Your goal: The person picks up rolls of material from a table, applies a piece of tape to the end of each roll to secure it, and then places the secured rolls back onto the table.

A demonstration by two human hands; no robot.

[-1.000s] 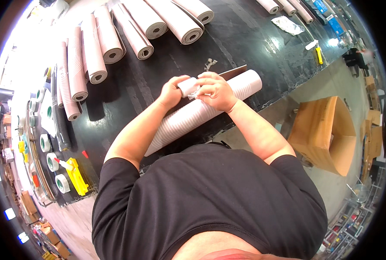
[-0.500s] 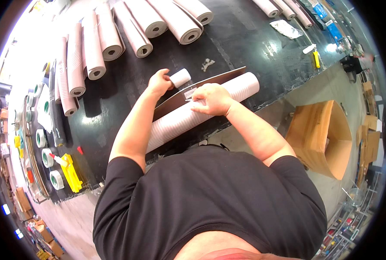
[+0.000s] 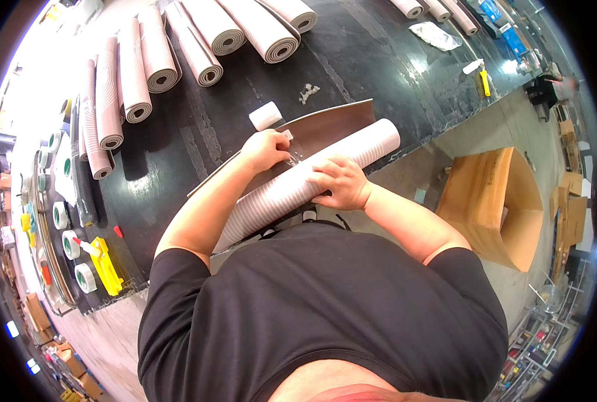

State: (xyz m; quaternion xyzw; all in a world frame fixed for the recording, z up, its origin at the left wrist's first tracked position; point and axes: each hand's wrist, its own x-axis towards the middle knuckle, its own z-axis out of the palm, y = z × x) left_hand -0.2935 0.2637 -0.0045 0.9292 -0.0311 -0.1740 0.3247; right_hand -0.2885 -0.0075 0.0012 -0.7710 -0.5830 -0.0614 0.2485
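Observation:
A pale pink, ribbed mat [image 3: 271, 209], mostly rolled up, lies along the table's near edge. Its loose brown-backed end [image 3: 342, 127] stands up behind the roll. My right hand [image 3: 342, 182] rests curved over the roll and grips it, fingers slightly spread. At the loose end, my left hand [image 3: 266, 150] has its fingers curled and pressed together. A small white tag [image 3: 287, 135] shows by its fingertips, and something clear and shiny lies just below them; what the fingers pinch is hidden. Beyond the left hand, a small white roll [image 3: 265, 116] lies on the table.
More rolled mats [image 3: 228, 41] line the far side of the black table [image 3: 178, 174]. Tape rolls [image 3: 85, 277] and a yellow tool [image 3: 107, 266] are at left. Crumpled white scraps [image 3: 308, 93] lie ahead. An open cardboard box [image 3: 486, 208] stands at right, below the table edge.
My left hand has let go of the small white roll and come right and nearer, to the mat's loose end. My right hand has moved off the tag area onto the roll.

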